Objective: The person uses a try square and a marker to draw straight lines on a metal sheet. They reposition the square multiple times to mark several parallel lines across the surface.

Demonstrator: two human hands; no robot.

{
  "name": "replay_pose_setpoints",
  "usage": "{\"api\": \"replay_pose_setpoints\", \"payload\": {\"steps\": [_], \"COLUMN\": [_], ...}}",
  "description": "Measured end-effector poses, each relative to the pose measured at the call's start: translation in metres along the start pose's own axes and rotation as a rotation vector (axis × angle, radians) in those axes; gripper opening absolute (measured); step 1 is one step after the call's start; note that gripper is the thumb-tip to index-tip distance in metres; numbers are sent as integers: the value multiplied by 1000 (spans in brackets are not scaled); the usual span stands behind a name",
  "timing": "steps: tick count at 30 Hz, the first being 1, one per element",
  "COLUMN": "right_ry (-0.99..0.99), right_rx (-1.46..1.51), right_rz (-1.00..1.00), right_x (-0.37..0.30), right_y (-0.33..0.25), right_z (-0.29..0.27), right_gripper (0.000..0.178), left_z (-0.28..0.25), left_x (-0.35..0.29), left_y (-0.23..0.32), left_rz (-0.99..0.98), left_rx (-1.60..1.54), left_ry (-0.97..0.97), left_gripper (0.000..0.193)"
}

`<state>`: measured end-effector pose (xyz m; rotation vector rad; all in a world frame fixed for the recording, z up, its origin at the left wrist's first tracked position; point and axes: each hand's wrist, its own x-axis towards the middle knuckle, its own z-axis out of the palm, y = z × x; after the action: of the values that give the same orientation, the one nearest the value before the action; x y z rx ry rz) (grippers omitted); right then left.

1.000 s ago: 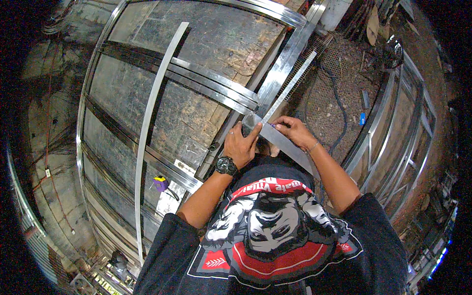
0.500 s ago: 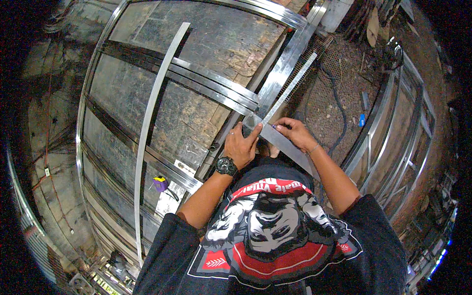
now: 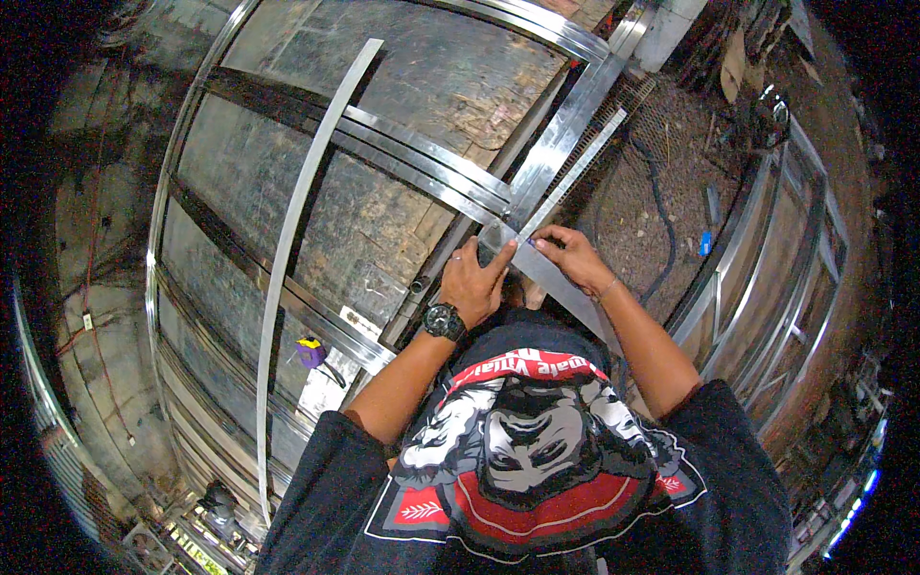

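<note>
A metal bar (image 3: 572, 293), flat-faced and grey, slants from near the frame's corner down to the right in front of my body. Against its upper end lies a square with a grey head (image 3: 495, 233) and a long pale ruler blade (image 3: 577, 172) reaching up and right. My left hand (image 3: 476, 282), with a black watch on the wrist, presses the square to the bar with thumb and fingers. Pinched in my right hand (image 3: 569, 257) is a small blue-purple marker (image 3: 533, 242), mostly hidden by the fingers; its tip is by the blade's lower end.
A shiny metal frame (image 3: 422, 172) rests over worn dark boards (image 3: 278, 172). One long pale strip (image 3: 305, 192) lies across it. A purple-and-yellow tape measure (image 3: 310, 355) sits at the left. Another metal frame (image 3: 717, 297), a dark cable (image 3: 657, 192) and wire mesh (image 3: 628, 101) are at the right.
The view has shifted slightly. Both hands keep almost the same places on the square and bar, and the marker stays by the blade's lower end.
</note>
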<state>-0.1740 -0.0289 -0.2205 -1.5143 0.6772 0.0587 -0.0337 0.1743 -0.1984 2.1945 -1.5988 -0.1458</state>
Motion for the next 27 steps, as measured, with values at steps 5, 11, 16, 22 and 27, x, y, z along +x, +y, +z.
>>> {"api": "replay_pose_setpoints", "payload": {"steps": [5, 11, 16, 22, 27], "right_ry": [37, 125, 156, 217, 241], "right_rx": [3, 28, 89, 24, -2], "right_rz": [90, 140, 77, 75, -7], "right_x": [5, -29, -70, -80, -77], "right_y": [12, 43, 30, 4, 25], "right_z": [-1, -26, -18, -3, -2], "right_gripper": [23, 40, 35, 22, 22], "left_z": [-1, 1, 0, -8, -21], "left_x": [1, 0, -2, -10, -41], "left_y": [1, 4, 5, -2, -5], "left_rz": [0, -113, -191, -112, -104], "left_rx": [0, -18, -113, 36, 79], "left_ry": [-11, 4, 21, 22, 14], "left_gripper": [68, 64, 55, 63, 75]}}
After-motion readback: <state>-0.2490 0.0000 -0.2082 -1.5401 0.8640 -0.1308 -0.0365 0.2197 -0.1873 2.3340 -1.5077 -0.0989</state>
